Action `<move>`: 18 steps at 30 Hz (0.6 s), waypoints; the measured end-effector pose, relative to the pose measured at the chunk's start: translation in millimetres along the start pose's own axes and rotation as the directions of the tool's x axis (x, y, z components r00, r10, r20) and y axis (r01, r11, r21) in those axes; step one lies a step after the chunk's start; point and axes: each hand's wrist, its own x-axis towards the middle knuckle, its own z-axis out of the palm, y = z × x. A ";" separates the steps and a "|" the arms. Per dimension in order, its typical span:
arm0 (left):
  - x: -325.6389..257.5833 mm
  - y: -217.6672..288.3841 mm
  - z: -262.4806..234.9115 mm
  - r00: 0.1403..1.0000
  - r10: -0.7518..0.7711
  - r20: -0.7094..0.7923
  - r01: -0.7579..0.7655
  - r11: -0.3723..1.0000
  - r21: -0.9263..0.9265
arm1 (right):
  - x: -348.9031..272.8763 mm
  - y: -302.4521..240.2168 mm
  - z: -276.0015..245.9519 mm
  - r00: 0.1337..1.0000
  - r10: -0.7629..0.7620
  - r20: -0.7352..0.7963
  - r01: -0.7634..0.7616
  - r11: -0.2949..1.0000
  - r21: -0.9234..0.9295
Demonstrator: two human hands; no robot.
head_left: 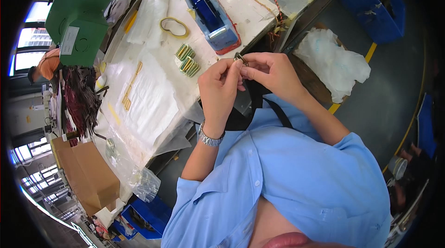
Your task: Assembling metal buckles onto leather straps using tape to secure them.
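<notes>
Factory floor with a green machine (79, 21) at the far left; white worktable (250, 16) slants across the view. Co-worker in orange (48, 66) is seen near the windows, too small for detail.

Small metal buckle (239, 58) is held up in front of the chest, just off the table edge, near the tape dispenser (213, 21). It is pinched between thumb and fingertips by the left hand (217, 86) and gripped at its other side by the right hand (276, 74); fingertips nearly meet. Whether one piece or several are held cannot be told, being partly covered by fingers.

On the table, two bundles of rectangular buckles (187, 60) are set side by side; a row of gold buckles (132, 86) is laid on the white sheet (155, 102). Yellowish tape roll (187, 30) is left beside the dispenser.

For good handling, metal is probably best held by its edges, with light, even pressure, so faces stay unscratched. Wrists should be kept steady; work is better done over the table, as a slipped piece could be dropped to the floor.
</notes>
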 end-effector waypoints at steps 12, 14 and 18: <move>-44.0 8.6 -53.4 0.868 0.386 0.313 -0.492 0.753 0.437 | -21.7 -10.1 5.6 0.873 -0.356 0.334 0.484 0.715 -0.504; -46.1 5.0 -58.1 0.846 0.429 0.318 -0.533 0.699 0.476 | -19.9 -10.8 10.1 0.856 -0.337 0.393 0.508 0.687 -0.519; -46.8 3.5 -77.3 0.870 0.409 0.277 -0.492 0.675 0.550 | -17.6 -11.6 25.1 0.917 -0.260 0.303 0.362 0.862 -0.356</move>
